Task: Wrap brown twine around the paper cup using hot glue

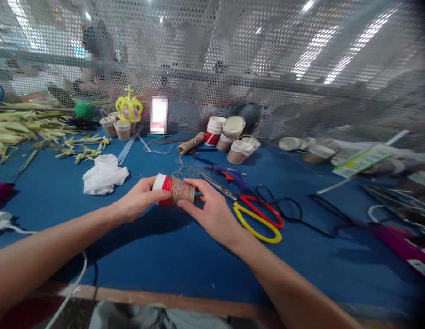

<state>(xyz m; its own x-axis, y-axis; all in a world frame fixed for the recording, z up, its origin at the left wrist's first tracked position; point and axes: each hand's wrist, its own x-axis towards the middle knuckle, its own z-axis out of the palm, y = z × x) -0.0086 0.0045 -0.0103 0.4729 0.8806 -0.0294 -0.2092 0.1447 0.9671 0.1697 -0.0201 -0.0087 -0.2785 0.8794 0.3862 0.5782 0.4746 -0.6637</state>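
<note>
A red and white paper cup [161,188], lying on its side above the blue table, has brown twine [181,192] wound round part of it. My left hand [143,199] grips the cup's red and white end, thumb across the front. The twine-wrapped end is between the thumb and fingers of my right hand [208,205]. A loose strand runs up from the cup towards a roll of twine [191,143] behind it. Scissors with red and yellow handles [256,219] lie open to the right of my right hand, beside a blue glue gun [228,173].
Crumpled white tissue [105,175] and husk strips [27,123] lie at the left. Behind stand a yellow crown [129,107], a bright phone [159,114] and several cups [237,151]. Black cord [298,214] crosses the right side. A perforated metal screen [198,59] borders the back.
</note>
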